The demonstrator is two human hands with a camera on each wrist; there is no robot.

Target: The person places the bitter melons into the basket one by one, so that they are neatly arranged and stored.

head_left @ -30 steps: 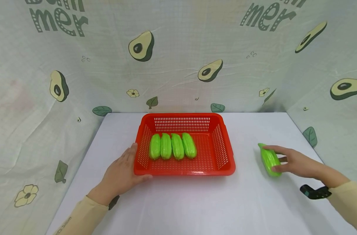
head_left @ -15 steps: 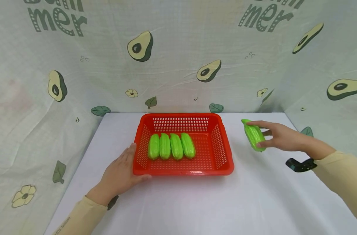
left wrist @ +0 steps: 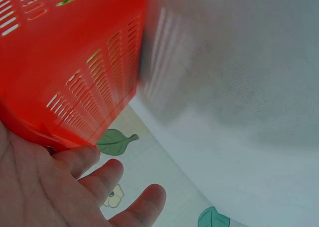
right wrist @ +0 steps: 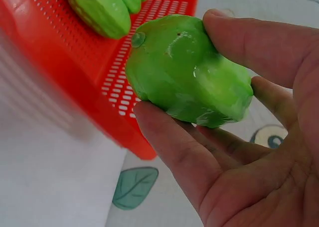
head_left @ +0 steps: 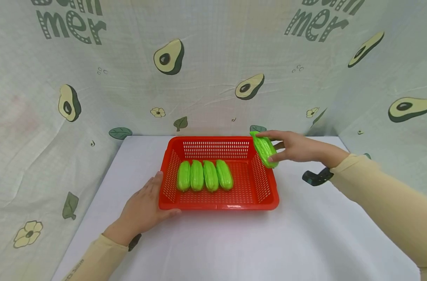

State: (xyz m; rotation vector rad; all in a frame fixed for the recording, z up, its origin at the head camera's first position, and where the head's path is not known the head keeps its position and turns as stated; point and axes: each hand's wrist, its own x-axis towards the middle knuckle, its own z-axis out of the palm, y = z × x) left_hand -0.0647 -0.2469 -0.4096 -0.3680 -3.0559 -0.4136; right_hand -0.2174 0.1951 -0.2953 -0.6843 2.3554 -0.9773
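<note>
My right hand holds a bright green bitter melon between thumb and fingers, over the right rim of a red plastic basket. The melon tilts, its stem end pointing up and left in the head view. The right wrist view shows the blunt end of this melon close up, the thumb on one side and fingers on the other. Several more bitter melons lie side by side in the basket's left half. My left hand rests against the basket's front left corner, its fingers extended along the left wall.
The basket stands on a white-covered table. Behind it and at both sides hangs a pale cloth printed with avocados and leaves. The basket's right half shows bare red mesh floor.
The right hand has lifted the bitter melon off the table at the right and carried it left and away to the basket's right rim. The left hand stays at the corner.
</note>
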